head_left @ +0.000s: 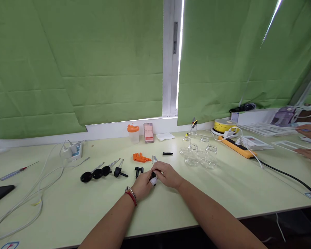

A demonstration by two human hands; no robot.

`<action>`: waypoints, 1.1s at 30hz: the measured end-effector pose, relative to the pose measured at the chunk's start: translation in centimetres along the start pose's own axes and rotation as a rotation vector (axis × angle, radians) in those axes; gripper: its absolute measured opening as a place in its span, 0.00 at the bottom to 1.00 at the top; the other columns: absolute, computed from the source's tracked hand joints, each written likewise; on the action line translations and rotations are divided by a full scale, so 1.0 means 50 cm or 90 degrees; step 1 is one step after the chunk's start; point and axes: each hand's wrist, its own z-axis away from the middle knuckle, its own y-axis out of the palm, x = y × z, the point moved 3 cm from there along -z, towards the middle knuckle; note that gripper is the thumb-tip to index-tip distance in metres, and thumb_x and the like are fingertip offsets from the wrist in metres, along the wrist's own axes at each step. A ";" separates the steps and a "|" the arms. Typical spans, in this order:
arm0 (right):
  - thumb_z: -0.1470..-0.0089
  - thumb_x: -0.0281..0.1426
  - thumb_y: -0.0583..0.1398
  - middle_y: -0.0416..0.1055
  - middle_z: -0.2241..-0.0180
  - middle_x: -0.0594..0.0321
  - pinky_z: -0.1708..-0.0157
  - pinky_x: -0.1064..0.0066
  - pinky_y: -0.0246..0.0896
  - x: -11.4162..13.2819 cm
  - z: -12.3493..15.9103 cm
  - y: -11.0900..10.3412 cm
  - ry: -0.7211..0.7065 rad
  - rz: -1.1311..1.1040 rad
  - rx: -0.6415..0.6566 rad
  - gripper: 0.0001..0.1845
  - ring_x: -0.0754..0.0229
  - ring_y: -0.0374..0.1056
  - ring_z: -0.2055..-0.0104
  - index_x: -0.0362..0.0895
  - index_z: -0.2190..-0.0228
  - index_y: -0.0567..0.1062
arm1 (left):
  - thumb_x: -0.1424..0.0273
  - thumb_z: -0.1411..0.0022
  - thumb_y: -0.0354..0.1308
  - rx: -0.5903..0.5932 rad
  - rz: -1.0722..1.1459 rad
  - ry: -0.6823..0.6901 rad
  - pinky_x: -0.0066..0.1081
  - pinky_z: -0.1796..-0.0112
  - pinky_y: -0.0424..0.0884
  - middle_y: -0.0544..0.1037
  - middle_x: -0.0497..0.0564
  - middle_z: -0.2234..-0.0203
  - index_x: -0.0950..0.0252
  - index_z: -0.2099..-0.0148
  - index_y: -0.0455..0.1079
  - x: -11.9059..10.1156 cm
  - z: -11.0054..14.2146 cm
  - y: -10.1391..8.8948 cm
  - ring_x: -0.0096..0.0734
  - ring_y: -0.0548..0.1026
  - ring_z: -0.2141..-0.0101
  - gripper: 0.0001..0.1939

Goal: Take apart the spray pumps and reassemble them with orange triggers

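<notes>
Both my hands meet over the middle of the pale green table (223, 193). My left hand (143, 185), with a red band at the wrist, pinches a small black part (153, 175) with a white end. My right hand (166, 174) closes on the same part from the right. Just behind them lie a few thin metal rods (154, 159), orange plastic pieces (140, 158) and two small black pieces (139, 170). To the left lie three black-handled tools with metal shafts (100, 172) and a black T-shaped piece (119, 171).
Several clear glass jars (198, 154) stand to the right, with an orange power strip (234, 145) and a black cable (285, 173) beyond. A white power strip (76, 151) with cords, a pen-like tool (15, 171) and a black phone (0, 193) lie left. Another person's hands (309, 143) work at far right.
</notes>
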 end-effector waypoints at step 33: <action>0.53 0.28 0.56 0.68 0.74 0.65 0.72 0.73 0.57 -0.093 0.024 0.032 0.316 0.001 -0.022 0.05 0.63 0.63 0.72 0.43 0.70 0.71 | 0.71 0.46 0.55 -0.064 -0.292 0.115 0.46 0.47 0.56 0.63 0.57 0.44 0.61 0.41 0.57 -0.028 0.002 -0.005 0.43 0.60 0.45 0.29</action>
